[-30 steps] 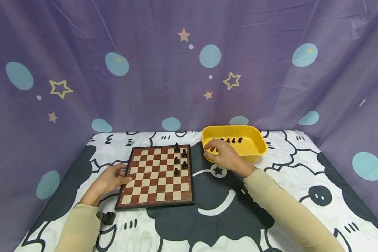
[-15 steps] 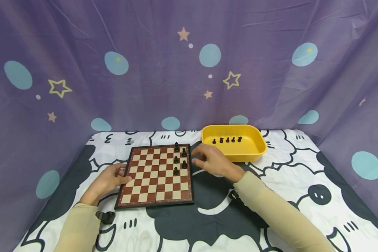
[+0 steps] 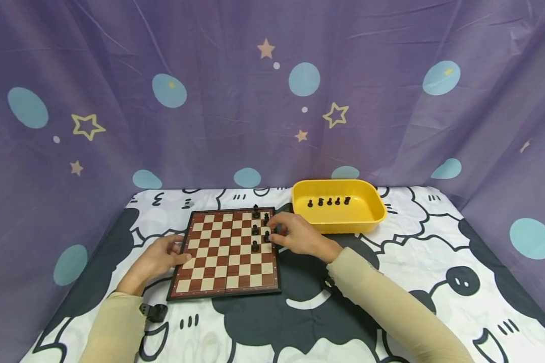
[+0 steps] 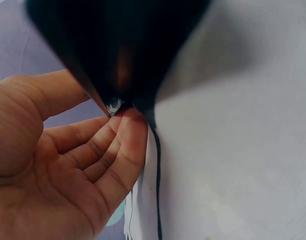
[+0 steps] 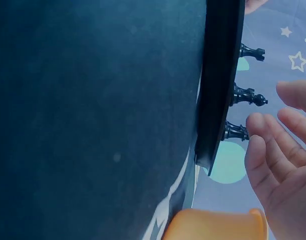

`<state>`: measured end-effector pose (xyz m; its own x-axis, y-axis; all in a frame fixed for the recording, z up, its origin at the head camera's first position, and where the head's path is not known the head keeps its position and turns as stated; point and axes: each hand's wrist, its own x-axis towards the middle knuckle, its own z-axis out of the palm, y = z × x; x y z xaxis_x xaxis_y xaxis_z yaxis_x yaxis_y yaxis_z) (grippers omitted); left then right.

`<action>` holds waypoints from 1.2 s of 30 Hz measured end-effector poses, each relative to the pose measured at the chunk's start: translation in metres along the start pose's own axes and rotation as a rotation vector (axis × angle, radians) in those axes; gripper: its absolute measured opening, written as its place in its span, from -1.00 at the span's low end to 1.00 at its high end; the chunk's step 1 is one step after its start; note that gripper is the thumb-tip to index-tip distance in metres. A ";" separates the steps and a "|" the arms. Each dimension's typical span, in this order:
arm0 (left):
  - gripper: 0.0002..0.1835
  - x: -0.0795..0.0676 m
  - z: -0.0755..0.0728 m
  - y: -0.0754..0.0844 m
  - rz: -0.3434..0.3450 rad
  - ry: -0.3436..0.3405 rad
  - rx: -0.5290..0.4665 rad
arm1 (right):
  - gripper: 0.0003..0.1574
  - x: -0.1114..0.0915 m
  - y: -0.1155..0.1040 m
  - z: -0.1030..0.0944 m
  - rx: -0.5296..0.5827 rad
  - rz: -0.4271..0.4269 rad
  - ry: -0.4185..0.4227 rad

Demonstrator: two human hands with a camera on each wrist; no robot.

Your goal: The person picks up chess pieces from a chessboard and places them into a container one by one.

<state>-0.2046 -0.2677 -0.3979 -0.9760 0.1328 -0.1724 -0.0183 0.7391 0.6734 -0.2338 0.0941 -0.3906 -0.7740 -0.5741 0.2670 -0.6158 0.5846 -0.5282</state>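
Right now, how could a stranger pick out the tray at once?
Find the patterned cloth's far edge, by the purple curtain. There, right of the checkered chessboard, sits the tray, round-cornered and holding five black chess pieces. Unlike the flat chessboard, it is bright yellow with raised sides.

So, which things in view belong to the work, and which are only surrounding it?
Likely part of the work:
chessboard, held by the left hand
black chess pieces on it, near the right hand
yellow tray with five more pieces

Likely only surroundings:
purple curtain behind
patterned cloth underneath
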 end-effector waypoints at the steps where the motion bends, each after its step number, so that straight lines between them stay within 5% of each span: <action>1: -0.24 0.000 0.000 0.000 0.000 0.000 0.000 | -0.57 0.001 0.000 0.001 0.001 0.002 -0.004; 14: -0.24 0.001 0.001 0.000 -0.023 -0.007 -0.009 | -0.62 0.013 0.004 0.008 0.035 0.040 -0.086; 36: -0.26 0.002 0.001 0.000 -0.005 0.000 -0.020 | -0.76 0.017 0.008 0.013 0.076 0.039 -0.079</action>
<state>-0.2062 -0.2672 -0.3989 -0.9760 0.1291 -0.1753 -0.0274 0.7261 0.6870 -0.2496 0.0817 -0.4009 -0.7815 -0.5967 0.1825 -0.5702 0.5643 -0.5970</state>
